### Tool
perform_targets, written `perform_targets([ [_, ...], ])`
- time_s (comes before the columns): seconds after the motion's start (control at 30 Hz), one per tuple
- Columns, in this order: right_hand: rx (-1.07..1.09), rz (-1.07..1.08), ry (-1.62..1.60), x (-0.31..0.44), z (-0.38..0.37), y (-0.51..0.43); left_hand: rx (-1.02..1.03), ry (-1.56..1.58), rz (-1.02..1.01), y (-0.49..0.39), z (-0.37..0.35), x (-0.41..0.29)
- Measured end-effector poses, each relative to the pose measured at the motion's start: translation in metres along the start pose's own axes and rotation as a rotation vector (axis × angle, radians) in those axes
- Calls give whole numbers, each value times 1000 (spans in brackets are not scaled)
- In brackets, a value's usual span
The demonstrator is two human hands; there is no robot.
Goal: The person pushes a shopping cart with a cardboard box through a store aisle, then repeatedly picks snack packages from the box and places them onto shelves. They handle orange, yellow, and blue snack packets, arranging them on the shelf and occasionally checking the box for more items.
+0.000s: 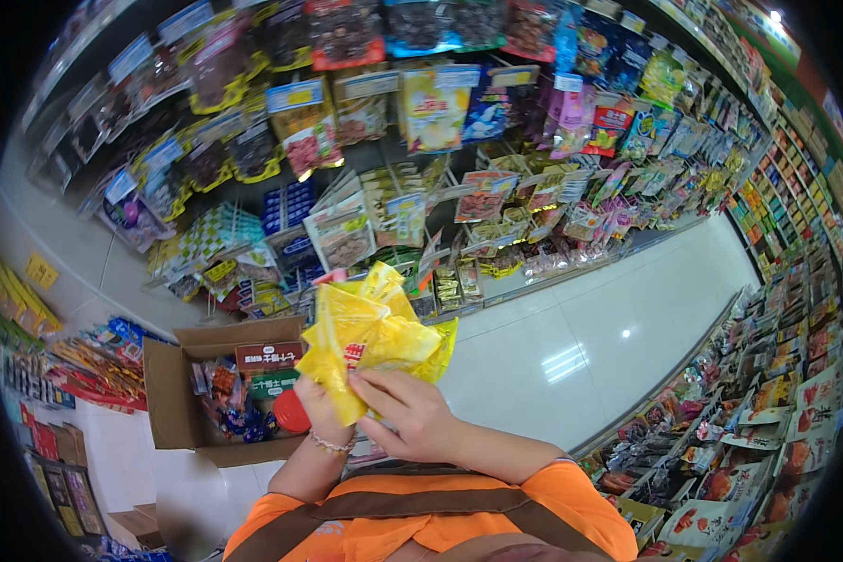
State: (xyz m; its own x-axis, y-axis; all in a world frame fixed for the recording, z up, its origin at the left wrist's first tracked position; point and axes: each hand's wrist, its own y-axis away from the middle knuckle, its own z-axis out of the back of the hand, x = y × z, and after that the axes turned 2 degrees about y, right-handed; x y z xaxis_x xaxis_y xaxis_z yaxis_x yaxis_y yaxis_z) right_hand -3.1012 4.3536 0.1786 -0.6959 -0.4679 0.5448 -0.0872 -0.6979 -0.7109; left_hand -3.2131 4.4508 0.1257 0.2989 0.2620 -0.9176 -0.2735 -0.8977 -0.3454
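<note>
Several shiny yellow plastic snack packets (pixel 376 323) are bunched together in front of my chest, in the lower middle of the view. My left hand (pixel 321 404), with a beaded bracelet at the wrist, holds the bunch from its left side; the packets partly hide its fingers. My right hand (pixel 411 411) pinches the lower edge of a front packet between thumb and fingers. Just left of my hands is an open cardboard box (pixel 172 400) holding small wrapped snacks (pixel 225 386), a red carton (pixel 270 356), a green carton (pixel 274 384) and a round red lid (pixel 292 412).
Ahead, a shelf rack holds hanging snack bags (pixel 432 109) on hooks with price tags. Another rack of packaged food (pixel 716 464) runs along the right. A glossy tiled floor (pixel 534 351) lies between them. More packets (pixel 98 365) and a small cardboard box (pixel 137 527) are at the left.
</note>
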Motion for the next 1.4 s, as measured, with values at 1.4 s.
perform_targets([
  [1.4,277,-783,83,-356,223,-6,-85,488,645,-94,-295,146],
])
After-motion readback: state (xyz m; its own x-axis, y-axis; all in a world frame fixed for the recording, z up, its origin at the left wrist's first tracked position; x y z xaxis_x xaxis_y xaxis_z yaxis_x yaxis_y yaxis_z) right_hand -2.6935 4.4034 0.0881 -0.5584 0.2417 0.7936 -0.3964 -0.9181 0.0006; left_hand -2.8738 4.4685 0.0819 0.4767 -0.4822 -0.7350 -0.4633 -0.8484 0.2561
